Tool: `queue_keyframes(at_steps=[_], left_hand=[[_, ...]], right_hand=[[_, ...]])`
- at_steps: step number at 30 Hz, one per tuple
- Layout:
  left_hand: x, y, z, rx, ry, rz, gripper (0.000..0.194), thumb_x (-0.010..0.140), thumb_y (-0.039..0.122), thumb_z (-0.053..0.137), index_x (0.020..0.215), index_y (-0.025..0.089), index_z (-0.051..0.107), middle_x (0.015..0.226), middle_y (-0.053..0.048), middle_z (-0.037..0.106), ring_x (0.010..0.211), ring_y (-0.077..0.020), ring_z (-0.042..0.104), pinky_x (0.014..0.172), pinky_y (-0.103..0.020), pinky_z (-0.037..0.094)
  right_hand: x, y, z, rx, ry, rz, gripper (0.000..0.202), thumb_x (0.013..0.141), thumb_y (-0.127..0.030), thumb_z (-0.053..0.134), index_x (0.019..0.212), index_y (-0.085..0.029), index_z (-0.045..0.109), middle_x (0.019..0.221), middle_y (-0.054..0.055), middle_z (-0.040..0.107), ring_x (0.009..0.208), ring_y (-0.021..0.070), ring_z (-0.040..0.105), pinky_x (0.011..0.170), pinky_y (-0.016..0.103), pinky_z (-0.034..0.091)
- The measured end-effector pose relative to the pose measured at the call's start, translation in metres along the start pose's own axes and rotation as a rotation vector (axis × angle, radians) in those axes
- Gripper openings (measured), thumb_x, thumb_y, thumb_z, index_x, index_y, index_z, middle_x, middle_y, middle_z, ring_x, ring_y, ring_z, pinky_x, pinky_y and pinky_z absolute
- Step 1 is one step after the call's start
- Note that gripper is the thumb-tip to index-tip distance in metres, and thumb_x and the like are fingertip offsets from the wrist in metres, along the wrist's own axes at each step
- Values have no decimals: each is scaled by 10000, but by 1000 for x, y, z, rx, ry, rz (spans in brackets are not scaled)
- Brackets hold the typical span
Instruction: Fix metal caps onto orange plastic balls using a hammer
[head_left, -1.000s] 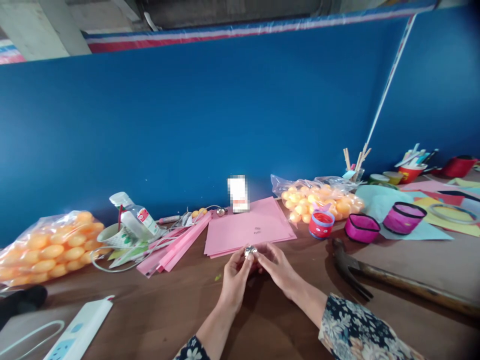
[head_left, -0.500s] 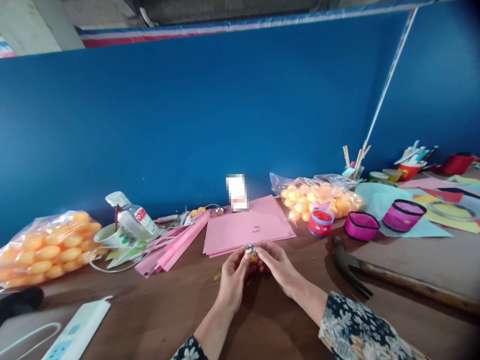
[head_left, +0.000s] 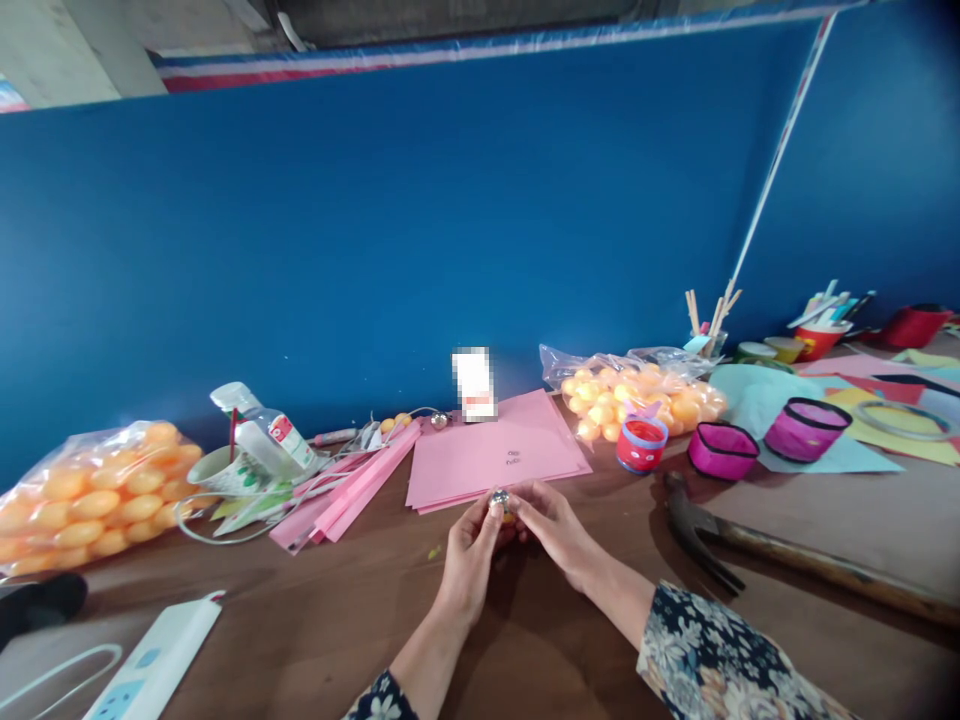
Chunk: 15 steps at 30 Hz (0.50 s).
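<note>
Brown table (head_left: 292,625), pink sheets (head_left: 480,455) on it. Left hand (head_left: 466,560) and right hand (head_left: 555,535) by the sheets' near edge, fingertips pinching a small silver ball (head_left: 499,497) between them. Probably light, stiff, slippery; best gripped round its sides.

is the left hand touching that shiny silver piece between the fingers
Touching. The head view shows the left hand with its thumb tip resting against the shiny silver piece.
</note>
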<state>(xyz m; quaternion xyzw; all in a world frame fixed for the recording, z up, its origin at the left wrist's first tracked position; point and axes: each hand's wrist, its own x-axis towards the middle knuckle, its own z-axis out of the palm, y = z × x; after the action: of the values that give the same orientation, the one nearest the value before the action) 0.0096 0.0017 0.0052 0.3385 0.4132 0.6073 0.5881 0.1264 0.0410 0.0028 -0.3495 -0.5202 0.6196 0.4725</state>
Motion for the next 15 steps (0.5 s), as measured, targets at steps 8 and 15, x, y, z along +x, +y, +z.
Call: queue_keyframes(at_steps=[8,15], left_hand=[[1,-2,-1,-39,1,4,408,706,339,636,1065,150,592,974,-101,658,784,-189,635,723,-317,500],[2,-2,-2,-36,16,37,414,696,308,650,1070,146,581,975,-104,660,815,-202,640,753,-336,505]], right_hand=[[-2,-2,0,40,-21,33,279,748,-422,599,862,-168,615,749,12,644,612,115,569,525,216,431],[-1,-1,-1,-7,-17,28,300,735,-424,610,906,-178,628,825,36,657,667,141,589,519,218,443]])
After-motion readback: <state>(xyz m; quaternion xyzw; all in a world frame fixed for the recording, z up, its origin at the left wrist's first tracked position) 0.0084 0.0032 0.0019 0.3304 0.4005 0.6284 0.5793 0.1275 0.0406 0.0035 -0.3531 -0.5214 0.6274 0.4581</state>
